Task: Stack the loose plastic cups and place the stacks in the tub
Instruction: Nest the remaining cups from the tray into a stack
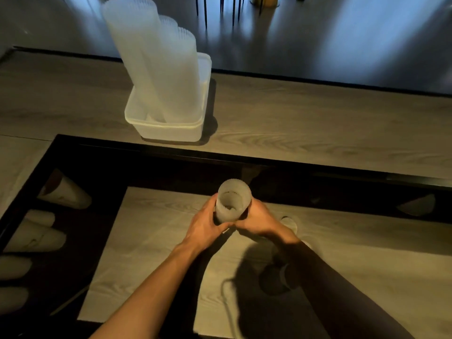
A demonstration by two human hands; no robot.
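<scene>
The person holds a stack of cups (232, 201) upright in the middle, with its open top facing up. The left hand (205, 223) and the right hand (259, 221) each have a closed grip, fingers curled round its sides. Farther back on the counter (318, 123) sits the tub (168, 132), with tall stacks (156, 69) leaning inside it. Loose cups (66, 192) lie on their sides at the left.

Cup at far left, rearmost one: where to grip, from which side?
Grip the rearmost cup across its side wall at mid-length, coming from above. It lies on its side, so the curved wall faces up. The left hand and right hand hold the centre cup.
</scene>
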